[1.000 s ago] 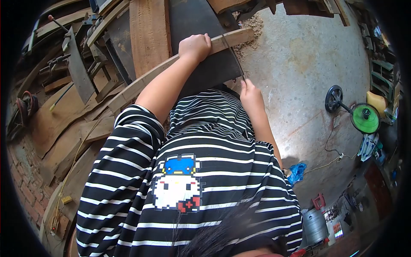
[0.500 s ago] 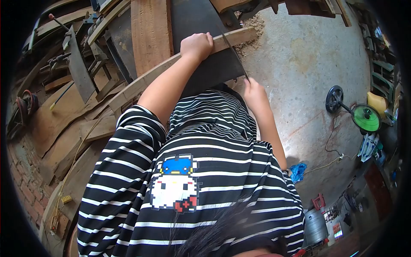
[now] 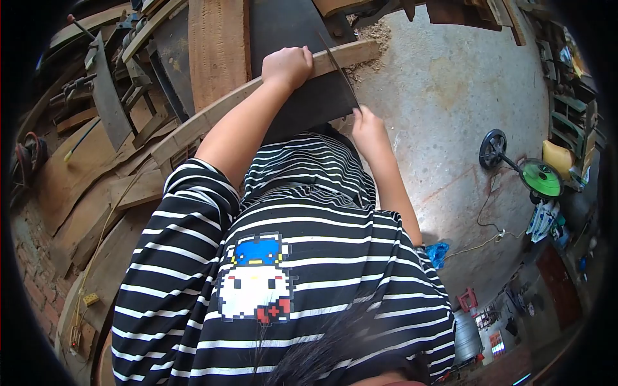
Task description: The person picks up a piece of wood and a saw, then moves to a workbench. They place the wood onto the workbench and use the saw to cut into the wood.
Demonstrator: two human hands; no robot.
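A long, narrow wooden board lies slantwise over a dark flat surface, its far end sticking out past that surface's edge. My left hand is closed over the board, a little to the left of the blade. In my right hand is the near end of a hand saw, gripped in closed fingers. Its thin dark blade, seen nearly edge-on, crosses the board near the far end. The handle is mostly hidden in my fist. How deep the blade sits cannot be made out.
Wood shavings lie on the concrete floor. A wide brown plank rests left of the dark surface. Timber and metal parts crowd the left. To the right lie a fan with a green part and a blue plastic bag.
My right hand and the saw have moved a little forward and left across the board. My left hand keeps its hold. The whole view has shifted slightly.
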